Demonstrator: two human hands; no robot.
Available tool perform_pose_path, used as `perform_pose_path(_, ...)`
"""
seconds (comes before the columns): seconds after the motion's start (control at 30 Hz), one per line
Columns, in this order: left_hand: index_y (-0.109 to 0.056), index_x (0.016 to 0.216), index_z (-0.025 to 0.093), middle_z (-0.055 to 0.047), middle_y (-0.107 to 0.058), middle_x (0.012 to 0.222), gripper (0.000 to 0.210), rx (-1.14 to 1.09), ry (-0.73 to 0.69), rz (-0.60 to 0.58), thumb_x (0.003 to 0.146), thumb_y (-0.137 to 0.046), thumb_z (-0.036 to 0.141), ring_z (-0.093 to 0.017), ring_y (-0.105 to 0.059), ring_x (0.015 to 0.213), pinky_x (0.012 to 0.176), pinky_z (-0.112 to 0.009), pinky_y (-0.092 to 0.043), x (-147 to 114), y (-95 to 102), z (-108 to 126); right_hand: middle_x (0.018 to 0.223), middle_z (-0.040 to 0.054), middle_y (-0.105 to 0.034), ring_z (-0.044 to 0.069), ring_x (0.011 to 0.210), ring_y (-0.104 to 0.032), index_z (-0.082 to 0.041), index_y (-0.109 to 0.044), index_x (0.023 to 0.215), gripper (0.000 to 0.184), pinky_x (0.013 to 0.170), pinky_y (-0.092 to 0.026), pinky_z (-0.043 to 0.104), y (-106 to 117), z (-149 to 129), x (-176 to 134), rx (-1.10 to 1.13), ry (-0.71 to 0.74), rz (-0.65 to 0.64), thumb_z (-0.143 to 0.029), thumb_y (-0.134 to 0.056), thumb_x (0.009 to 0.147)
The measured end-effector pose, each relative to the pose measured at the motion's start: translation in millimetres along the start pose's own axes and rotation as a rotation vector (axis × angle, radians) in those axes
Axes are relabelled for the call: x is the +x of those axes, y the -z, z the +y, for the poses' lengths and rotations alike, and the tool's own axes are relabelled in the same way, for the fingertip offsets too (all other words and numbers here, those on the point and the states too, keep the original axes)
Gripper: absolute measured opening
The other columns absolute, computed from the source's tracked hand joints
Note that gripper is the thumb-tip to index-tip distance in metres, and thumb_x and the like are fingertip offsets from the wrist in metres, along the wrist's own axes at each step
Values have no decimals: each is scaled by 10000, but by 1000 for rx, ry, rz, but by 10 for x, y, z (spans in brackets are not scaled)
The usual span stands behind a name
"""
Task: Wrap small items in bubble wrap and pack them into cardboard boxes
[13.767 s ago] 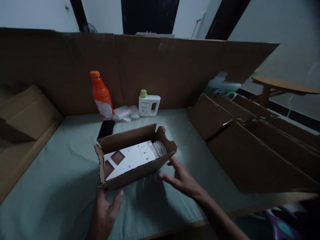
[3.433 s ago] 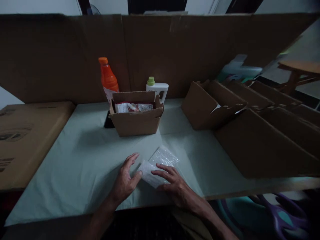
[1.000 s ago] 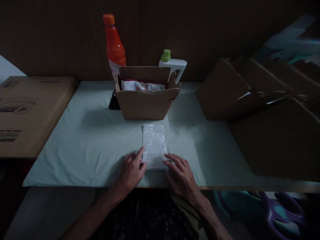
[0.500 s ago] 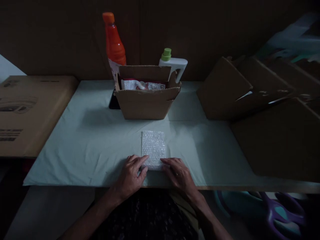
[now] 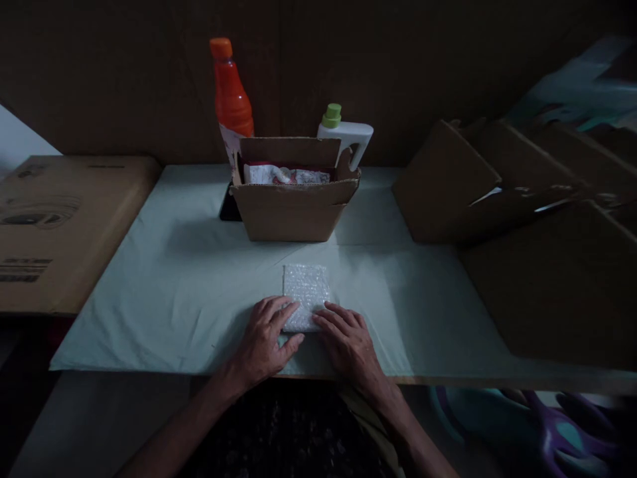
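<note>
I see the tabletop (image 5: 174,292) under a pale cloth, with a tall cardboard wall (image 5: 124,73) along its far edge, a big printed carton (image 5: 54,226) at the left and slanted flat boxes (image 5: 527,252) stacked at the right. Far of centre stands a small open box (image 5: 293,209) with a red-and-white packet (image 5: 286,174) showing in its top; behind it rise an orange bottle (image 5: 229,99) and a white jug (image 5: 348,136) with a green cap, and a dark phone (image 5: 231,206) lies just beside the box on its left. Near me, in the middle, a folded pad of bubble wrap (image 5: 306,289) lies flat on the cloth, well apart from the box. My left hand (image 5: 263,338) rests fingers-down on the pad's near left corner and my right hand (image 5: 348,342) on its near right corner; neither grip is clenched, both are spread and pressing. I judge the pad very light, soft and springy, likely to unfold or skate on the cloth once pressure comes off, and slick where the plastic is smooth. It will not break, though hard pinching could pop cells. I would take it by the near edge, thumb under and fingers over, or pinch both near corners so the fold stays shut.
</note>
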State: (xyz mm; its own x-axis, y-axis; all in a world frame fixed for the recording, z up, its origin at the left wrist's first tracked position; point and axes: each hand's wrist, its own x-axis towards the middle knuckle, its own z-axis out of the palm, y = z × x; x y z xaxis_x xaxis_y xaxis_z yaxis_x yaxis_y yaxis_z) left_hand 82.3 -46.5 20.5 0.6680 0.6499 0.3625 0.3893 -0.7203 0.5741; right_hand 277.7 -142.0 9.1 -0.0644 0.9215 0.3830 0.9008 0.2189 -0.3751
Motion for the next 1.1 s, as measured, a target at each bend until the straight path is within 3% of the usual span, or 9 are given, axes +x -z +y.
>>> perform_pose_path(0.07, -554, 1329, 207, -99, -677, 1191, 436, -83, -12, -42, 895, -576, 174, -251, -598, 1134, 983, -452, -515, -51, 43, 8, 1065, 81, -769, 256, 1085, -674, -235, -670, 1184, 269, 865, -508, 432, -8, 3, 13, 87, -10, 15, -164, -522, 971)
perform_pose_path(0.2, -581, 1316, 212, -64, -701, 992, 424, -137, 120, -27, 902, -520, 148, -205, -644, 935, 859, -377, -557, -77, 48, -8, 1033, 85, -757, 237, 964, -692, -241, -639, 1238, 289, 805, -547, 401, 35, -1, 13, 189, -52, 27, -210, -554, 964)
perform_pose_path(0.37, -610, 1261, 154, -99, -718, 986, 396, 32, 179, -1, 869, -553, 169, -258, -639, 923, 845, -435, -554, 49, -36, -57, 1245, 129, -682, 287, 1122, -628, -242, -613, 1262, 327, 875, -528, 457, 101, -22, -4, 52, -55, 108, -236, -592, 936)
perform_pose_path(0.53, -616, 1225, 142, -122, -699, 1016, 342, 110, 210, 5, 896, -556, 210, -287, -626, 963, 892, -496, -532, 95, -54, -69, 1266, 121, -693, 315, 1198, -600, -214, -637, 1214, 290, 887, -506, 467, 33, -49, 85, -52, 57, -22, -191, -588, 929)
perform_pose_path(0.63, -564, 1290, 153, -114, -671, 1046, 400, -109, 319, 87, 910, -569, 277, -255, -635, 963, 863, -448, -553, 6, -31, -61, 1120, 95, -755, 288, 1091, -659, -212, -655, 1159, 227, 853, -517, 447, -39, -21, 191, -18, 20, 58, -174, -540, 967)
perform_pose_path(0.73, -449, 1405, 171, -153, -632, 1231, 537, -487, 516, 141, 912, -584, 334, -243, -656, 1049, 855, -401, -574, -103, -11, -34, 1022, 90, -766, 251, 965, -694, -207, -661, 1160, 216, 818, -548, 403, -57, -28, 267, 126, -101, 154, -210, -542, 979)
perform_pose_path(0.9, -210, 1547, 168, -173, -604, 1343, 830, -1060, 624, 121, 874, -650, 372, -279, -602, 1239, 1041, -440, -497, -96, -14, 72, 1012, 69, -761, 223, 900, -711, -246, -693, 1166, 248, 768, -590, 338, -19, -188, 264, 426, -298, 52, -328, -536, 993)
perform_pose_path(1.0, -186, 1566, 152, -125, -676, 1202, 877, -1139, 689, 138, 868, -663, 386, -255, -641, 1111, 1009, -414, -500, -8, 0, 143, 1045, 81, -750, 237, 968, -702, -242, -718, 1121, 256, 841, -585, 366, 7, -228, 217, 442, -337, 49, -375, -547, 984)
perform_pose_path(1.1, -215, 1565, 156, -99, -676, 1147, 828, -1082, 708, 82, 883, -637, 360, -224, -645, 1021, 969, -377, -508, 51, 32, 193, 1220, 114, -700, 287, 1161, -644, -236, -696, 1196, 343, 972, -541, 436, 71, -162, 176, 405, -335, 89, -436, -628, 926)
